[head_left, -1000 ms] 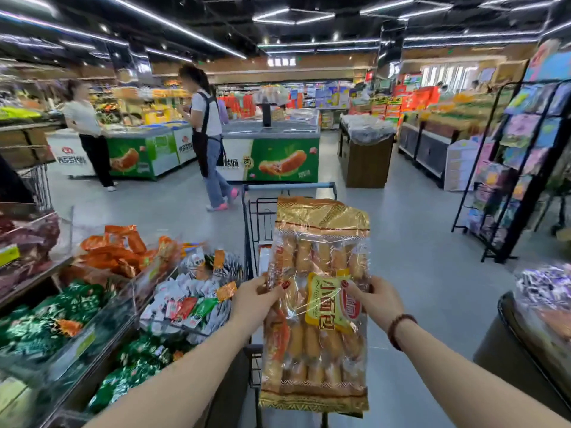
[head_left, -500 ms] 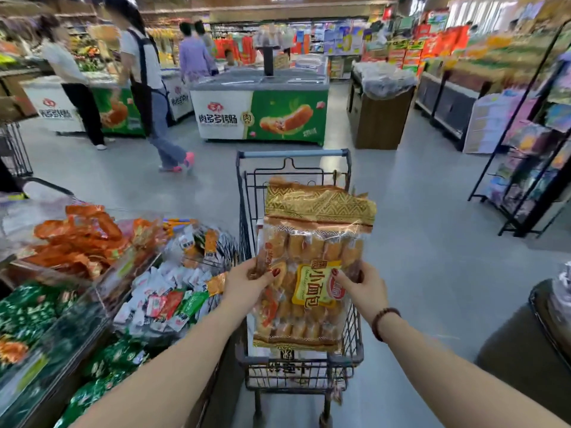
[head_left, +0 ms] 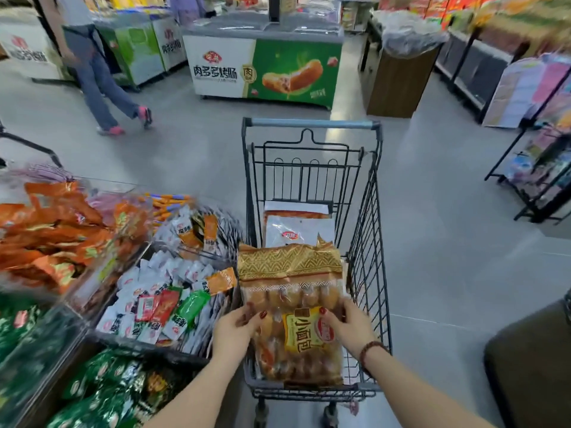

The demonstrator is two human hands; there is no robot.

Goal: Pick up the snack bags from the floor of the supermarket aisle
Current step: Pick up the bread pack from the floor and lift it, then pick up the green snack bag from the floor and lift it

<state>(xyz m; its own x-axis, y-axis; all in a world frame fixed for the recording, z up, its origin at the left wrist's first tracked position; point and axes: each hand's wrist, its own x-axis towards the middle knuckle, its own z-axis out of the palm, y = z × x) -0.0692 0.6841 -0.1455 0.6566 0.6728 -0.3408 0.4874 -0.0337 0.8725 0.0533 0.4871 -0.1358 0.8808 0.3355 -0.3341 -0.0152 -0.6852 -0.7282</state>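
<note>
A large clear bag of small bread rolls [head_left: 293,291], with a gold patterned top and a yellow label, lies low inside the wire shopping cart [head_left: 366,217]. My left hand [head_left: 236,330] grips its left edge. My right hand [head_left: 349,325], with a bead bracelet on the wrist, grips its right edge. A white snack bag [head_left: 296,231] lies deeper in the cart, beyond the bread bag.
Bins of orange, white and green snack packets [head_left: 160,291] stand close on my left. A green freezer chest [head_left: 265,63] is ahead, and a person [head_left: 92,72] walks past at the left. A dark display rack [head_left: 537,156] stands at the right, on grey floor.
Both hands have lowered the bread bag from chest height down into the cart. My view has tilted downward. The walking person has moved further left.
</note>
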